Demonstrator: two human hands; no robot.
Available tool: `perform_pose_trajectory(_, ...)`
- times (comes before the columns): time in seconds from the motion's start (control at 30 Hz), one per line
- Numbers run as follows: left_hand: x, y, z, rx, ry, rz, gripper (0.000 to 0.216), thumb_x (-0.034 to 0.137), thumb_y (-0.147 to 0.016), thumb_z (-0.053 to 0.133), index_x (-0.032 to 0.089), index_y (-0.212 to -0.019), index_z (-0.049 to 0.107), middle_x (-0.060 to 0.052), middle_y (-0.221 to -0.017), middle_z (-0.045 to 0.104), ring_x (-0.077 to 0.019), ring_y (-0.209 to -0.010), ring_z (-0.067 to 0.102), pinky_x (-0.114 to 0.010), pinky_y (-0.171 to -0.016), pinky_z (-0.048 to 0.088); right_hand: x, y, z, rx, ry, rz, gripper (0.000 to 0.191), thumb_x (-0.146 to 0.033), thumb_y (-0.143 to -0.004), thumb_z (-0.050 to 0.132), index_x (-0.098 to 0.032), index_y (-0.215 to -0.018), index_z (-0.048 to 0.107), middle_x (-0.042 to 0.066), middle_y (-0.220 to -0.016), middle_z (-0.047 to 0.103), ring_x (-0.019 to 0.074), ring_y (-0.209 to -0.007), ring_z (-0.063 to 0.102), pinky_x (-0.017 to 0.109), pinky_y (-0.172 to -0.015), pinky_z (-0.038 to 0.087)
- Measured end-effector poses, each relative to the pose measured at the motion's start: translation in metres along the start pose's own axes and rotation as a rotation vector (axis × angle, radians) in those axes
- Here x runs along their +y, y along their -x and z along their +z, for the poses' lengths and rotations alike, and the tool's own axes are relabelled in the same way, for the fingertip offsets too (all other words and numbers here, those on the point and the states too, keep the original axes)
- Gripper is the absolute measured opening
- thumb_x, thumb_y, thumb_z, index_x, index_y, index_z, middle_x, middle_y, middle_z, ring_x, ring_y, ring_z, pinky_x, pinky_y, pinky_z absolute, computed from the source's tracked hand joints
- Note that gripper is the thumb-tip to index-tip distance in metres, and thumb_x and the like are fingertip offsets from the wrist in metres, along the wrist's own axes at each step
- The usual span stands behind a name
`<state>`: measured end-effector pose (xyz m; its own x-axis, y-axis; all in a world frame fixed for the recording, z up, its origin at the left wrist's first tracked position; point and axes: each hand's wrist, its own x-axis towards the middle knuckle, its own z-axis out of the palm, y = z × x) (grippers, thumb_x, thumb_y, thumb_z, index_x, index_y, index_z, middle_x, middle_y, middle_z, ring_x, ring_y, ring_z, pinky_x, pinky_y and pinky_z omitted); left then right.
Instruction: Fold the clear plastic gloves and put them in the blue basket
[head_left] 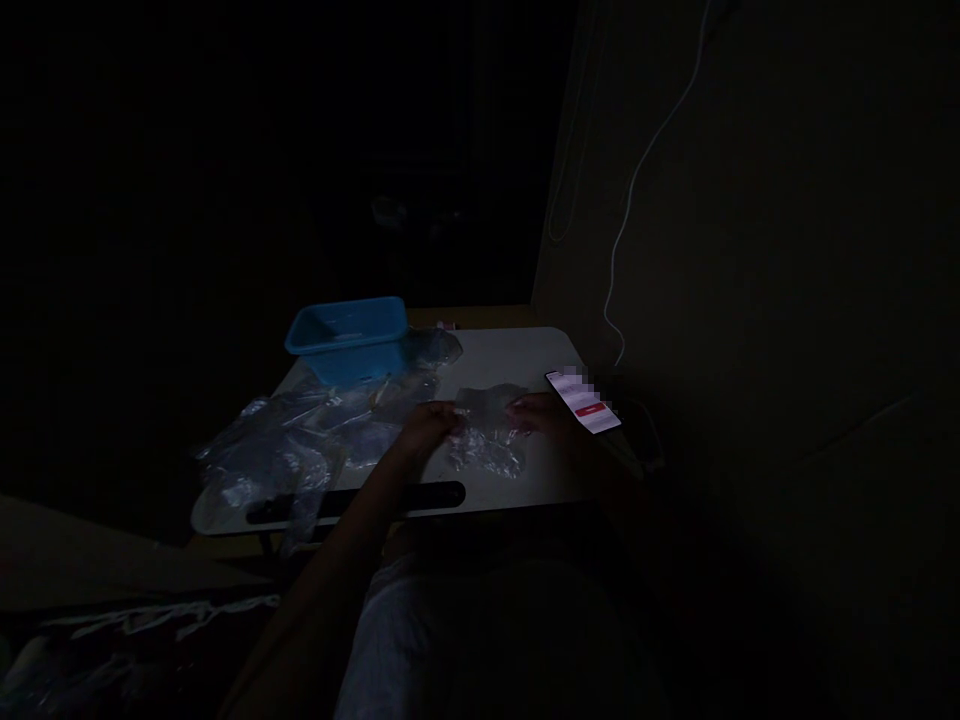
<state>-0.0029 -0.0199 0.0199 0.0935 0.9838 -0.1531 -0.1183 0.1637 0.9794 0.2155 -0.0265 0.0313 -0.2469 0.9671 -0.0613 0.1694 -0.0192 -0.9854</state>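
Note:
A crinkled clear plastic bag (491, 430) is stretched between my two hands above the white tabletop (510, 350). My left hand (429, 428) is closed on its left edge. At the opposite edge, my right hand (538, 412) pinches the same bag. The upper part of the bag lies fairly smooth, while its lower part is bunched and shiny. Left of my hands, a loose pile of clear plastic bags (277, 450) covers much of the table. The scene is very dark, so fine details of the fingers do not show.
A blue plastic basket (349, 345) stands at the back left, beside the pile. A lit phone (585, 402) lies at the right edge near my right wrist. A dark slot (435, 495) runs along the table's front. A white cable (626, 200) hangs down the wall.

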Motion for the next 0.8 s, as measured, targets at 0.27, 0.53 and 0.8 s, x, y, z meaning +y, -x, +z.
perform_pose_trajectory(0.27, -0.002, 0.009, -0.002, 0.067, -0.016, 0.038, 0.02, 0.026, -0.051, 0.069, 0.015, -0.061, 0.056, 0.003, -0.05, 0.058, -0.009, -0.044, 0.053, -0.019, -0.044, 0.037, 0.013, -0.002, -0.003, 0.004, 0.06, -0.021, 0.029, -0.031, -0.056, 0.069, -0.016, -0.08, 0.064, 0.001, -0.065, 0.062, 0.0116, -0.051, 0.054, 0.024, -0.047, 0.039)
perform_pose_trajectory(0.53, -0.007, 0.008, -0.009, 0.021, 0.064, 0.045, 0.024, 0.026, -0.05, 0.07, 0.015, -0.066, 0.057, 0.004, -0.054, 0.057, -0.0094, -0.05, 0.056, -0.018, -0.047, 0.039, -0.002, 0.008, 0.0, 0.019, 0.08, -0.061, 0.024, -0.037, -0.064, 0.061, -0.014, -0.073, 0.062, -0.004, -0.048, 0.052, 0.0075, -0.043, 0.044, 0.022, -0.046, 0.033)
perform_pose_trajectory(0.8, -0.011, 0.006, -0.012, 0.005, 0.103, 0.09, 0.022, 0.025, -0.051, 0.07, 0.015, -0.064, 0.056, 0.003, -0.058, 0.058, -0.008, -0.051, 0.054, -0.019, -0.05, 0.04, 0.001, -0.001, -0.004, -0.053, 0.154, -0.003, 0.025, -0.039, -0.067, 0.056, -0.015, -0.062, 0.06, -0.003, -0.046, 0.05, 0.0077, -0.044, 0.044, 0.022, -0.045, 0.031)
